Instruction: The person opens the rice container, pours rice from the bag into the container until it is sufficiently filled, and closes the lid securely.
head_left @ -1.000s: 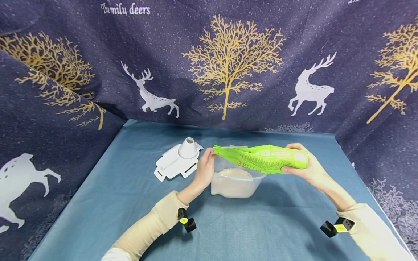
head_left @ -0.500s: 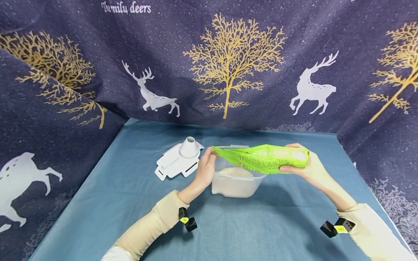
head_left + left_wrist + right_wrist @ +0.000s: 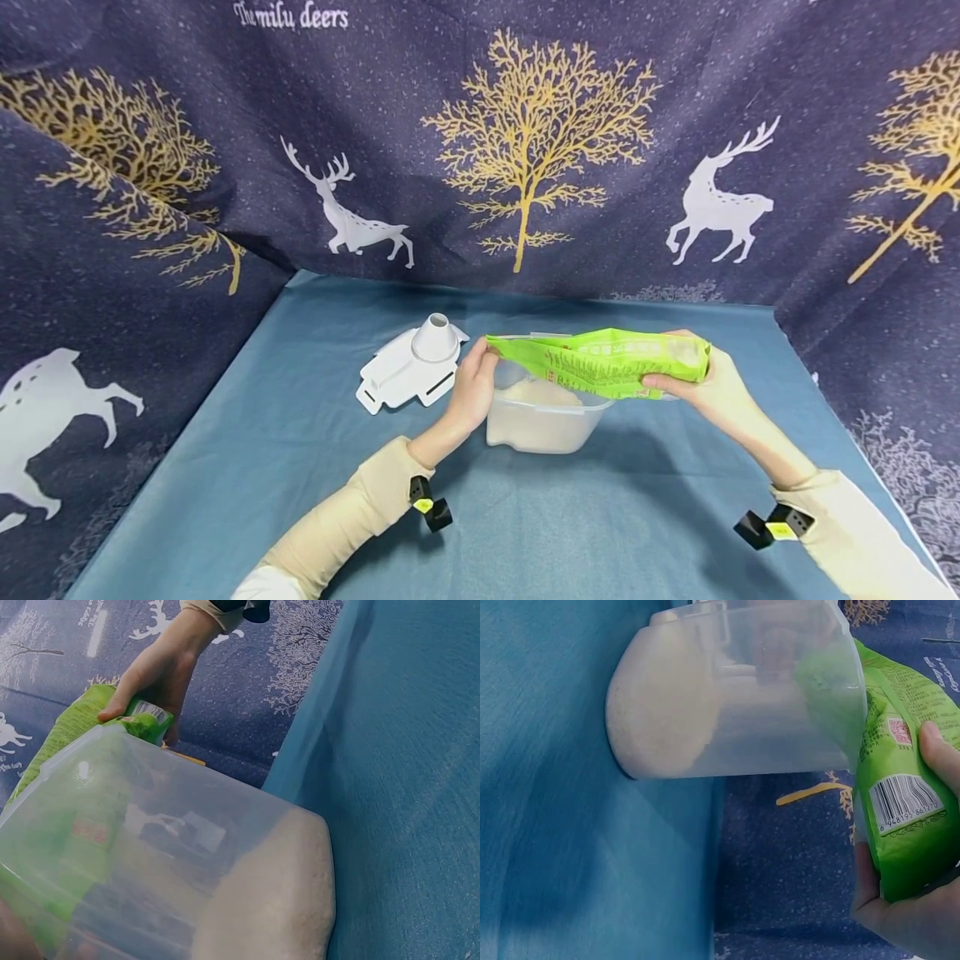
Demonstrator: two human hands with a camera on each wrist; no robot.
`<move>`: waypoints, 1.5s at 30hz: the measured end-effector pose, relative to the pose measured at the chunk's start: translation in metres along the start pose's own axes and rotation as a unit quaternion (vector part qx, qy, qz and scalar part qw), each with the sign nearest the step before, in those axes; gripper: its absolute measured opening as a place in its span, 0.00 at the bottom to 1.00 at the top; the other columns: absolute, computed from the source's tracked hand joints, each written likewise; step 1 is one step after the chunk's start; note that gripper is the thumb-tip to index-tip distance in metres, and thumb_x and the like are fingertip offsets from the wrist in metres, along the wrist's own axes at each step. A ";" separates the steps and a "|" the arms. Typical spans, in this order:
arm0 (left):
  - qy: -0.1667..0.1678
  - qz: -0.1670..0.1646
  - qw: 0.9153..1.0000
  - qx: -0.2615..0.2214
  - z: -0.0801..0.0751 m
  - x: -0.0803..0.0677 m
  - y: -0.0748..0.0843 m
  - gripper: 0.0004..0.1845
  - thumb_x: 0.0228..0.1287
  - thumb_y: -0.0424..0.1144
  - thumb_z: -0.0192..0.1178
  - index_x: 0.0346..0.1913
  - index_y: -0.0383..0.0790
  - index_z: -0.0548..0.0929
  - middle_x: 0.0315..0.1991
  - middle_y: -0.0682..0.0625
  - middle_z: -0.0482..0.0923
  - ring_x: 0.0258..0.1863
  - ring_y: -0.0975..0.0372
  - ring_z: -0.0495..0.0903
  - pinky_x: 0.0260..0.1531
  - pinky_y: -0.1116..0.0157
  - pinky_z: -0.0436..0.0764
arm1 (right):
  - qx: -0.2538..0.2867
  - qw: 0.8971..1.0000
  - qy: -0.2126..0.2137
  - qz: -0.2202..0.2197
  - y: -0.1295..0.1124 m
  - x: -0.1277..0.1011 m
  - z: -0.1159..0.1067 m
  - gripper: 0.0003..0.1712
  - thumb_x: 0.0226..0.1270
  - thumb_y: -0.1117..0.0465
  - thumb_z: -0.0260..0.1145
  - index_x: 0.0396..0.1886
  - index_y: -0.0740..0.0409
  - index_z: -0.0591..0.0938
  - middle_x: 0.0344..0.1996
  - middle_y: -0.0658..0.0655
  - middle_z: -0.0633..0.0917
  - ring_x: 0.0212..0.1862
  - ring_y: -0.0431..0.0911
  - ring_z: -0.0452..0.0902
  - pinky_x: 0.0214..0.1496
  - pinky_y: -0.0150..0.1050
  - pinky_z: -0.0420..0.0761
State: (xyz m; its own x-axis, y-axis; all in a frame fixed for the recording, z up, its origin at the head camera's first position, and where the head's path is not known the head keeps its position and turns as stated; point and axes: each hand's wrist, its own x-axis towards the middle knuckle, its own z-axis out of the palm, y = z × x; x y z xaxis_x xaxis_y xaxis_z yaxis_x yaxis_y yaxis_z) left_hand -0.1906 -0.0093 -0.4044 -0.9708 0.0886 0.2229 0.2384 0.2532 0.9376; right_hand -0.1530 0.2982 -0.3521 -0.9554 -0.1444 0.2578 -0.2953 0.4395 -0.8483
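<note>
A soft green printed bag [image 3: 607, 362] lies tilted across the top of a clear plastic container [image 3: 540, 433], its open end over the inside. My right hand [image 3: 716, 387] grips the bag's closed end, with thumb in front and fingers behind. At the container's left rim, my left hand [image 3: 471, 392] holds the bag's mouth corner. White, rice-like grain [image 3: 660, 705] is heaped in the container's bottom, seen through the wall in the right wrist view. In the left wrist view the green shows through the container wall, and the left hand is mostly cut off.
A white lid [image 3: 401, 379] lies left of the container, with a white cone-shaped funnel [image 3: 435, 340] standing on it. Blue cloth [image 3: 562, 517] covers the table. A dark curtain [image 3: 450, 208] printed with deer and trees hangs behind.
The bag's closed end has risen slightly in my right hand, and its side looks a bit more rumpled. My left hand stays at the mouth corner. The container, lid and funnel stay put.
</note>
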 end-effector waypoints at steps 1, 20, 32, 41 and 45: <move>0.000 -0.001 1.000 -0.001 0.000 0.000 0.000 0.13 0.71 0.35 0.37 0.39 0.33 0.73 0.20 0.52 0.58 0.19 0.62 0.56 0.26 0.66 0.60 | -0.002 1.000 0.003 0.002 0.000 0.000 0.000 0.28 0.53 0.72 0.73 0.52 0.47 0.78 0.37 0.32 0.84 0.36 0.29 0.82 0.32 0.33 0.84; 0.007 0.007 1.000 -0.008 0.001 -0.001 0.002 0.17 0.72 0.37 0.38 0.47 0.34 0.77 0.44 0.38 0.83 0.46 0.48 0.79 0.49 0.56 0.75 | 0.040 0.998 0.039 0.025 -0.006 -0.002 0.001 0.25 0.54 0.73 0.71 0.44 0.41 0.78 0.34 0.32 0.85 0.37 0.27 0.80 0.39 0.21 0.77; 0.005 0.013 1.000 -0.024 0.000 -0.001 0.000 0.14 0.72 0.34 0.40 0.45 0.35 0.77 0.44 0.35 0.82 0.38 0.45 0.78 0.38 0.62 0.73 | 0.141 0.989 0.025 0.027 -0.016 -0.004 -0.002 0.24 0.56 0.76 0.68 0.45 0.44 0.83 0.36 0.39 0.88 0.39 0.32 0.85 0.39 0.25 0.81; -0.004 0.002 0.999 -0.037 -0.001 -0.003 -0.002 0.15 0.72 0.34 0.42 0.51 0.37 0.77 0.31 0.37 0.78 0.22 0.57 0.68 0.29 0.66 0.67 | 0.052 0.997 0.037 0.032 -0.025 -0.005 -0.003 0.23 0.56 0.73 0.70 0.44 0.41 0.82 0.33 0.35 0.87 0.37 0.29 0.83 0.37 0.23 0.80; -0.008 -0.010 0.999 -0.039 -0.002 -0.003 -0.002 0.16 0.73 0.36 0.42 0.55 0.38 0.77 0.21 0.46 0.63 0.18 0.62 0.59 0.33 0.65 0.67 | -0.001 0.998 0.039 0.042 -0.029 -0.006 -0.002 0.23 0.57 0.70 0.71 0.43 0.37 0.80 0.32 0.32 0.86 0.36 0.28 0.82 0.36 0.24 0.80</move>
State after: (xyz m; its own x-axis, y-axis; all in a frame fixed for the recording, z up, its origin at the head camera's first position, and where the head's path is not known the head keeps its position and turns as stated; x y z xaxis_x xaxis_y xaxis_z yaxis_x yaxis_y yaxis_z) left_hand -0.1885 -0.0118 -0.4065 -0.9747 0.1002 0.2000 0.2154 0.1792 0.9599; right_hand -0.1390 0.2881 -0.3283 -0.9745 -0.0372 0.2212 -0.2140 0.4494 -0.8673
